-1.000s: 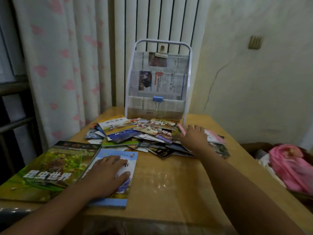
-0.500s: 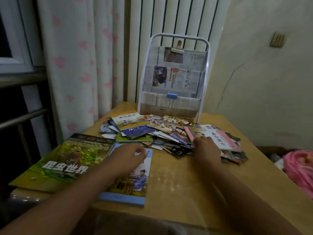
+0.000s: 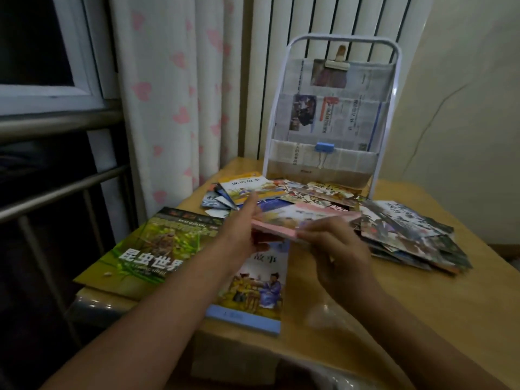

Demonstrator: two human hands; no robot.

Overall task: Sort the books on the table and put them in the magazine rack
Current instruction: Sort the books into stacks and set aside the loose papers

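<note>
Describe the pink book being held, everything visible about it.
The pink book is a thin paperback with a pale pink cover edge and a blurred picture on its face. It is lifted off the table, held roughly flat and tilted slightly, above the blue-edged storybook. The left hand holds its left end and the right hand pinches its near edge. Its title cannot be read.

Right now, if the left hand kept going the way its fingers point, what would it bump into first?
The left hand points up and away across the table, gripping the pink book. Going straight on, it would probably meet the orange-topped book in the scattered pile first, with the magazine rack further behind. Depth is hard to judge here.
</note>
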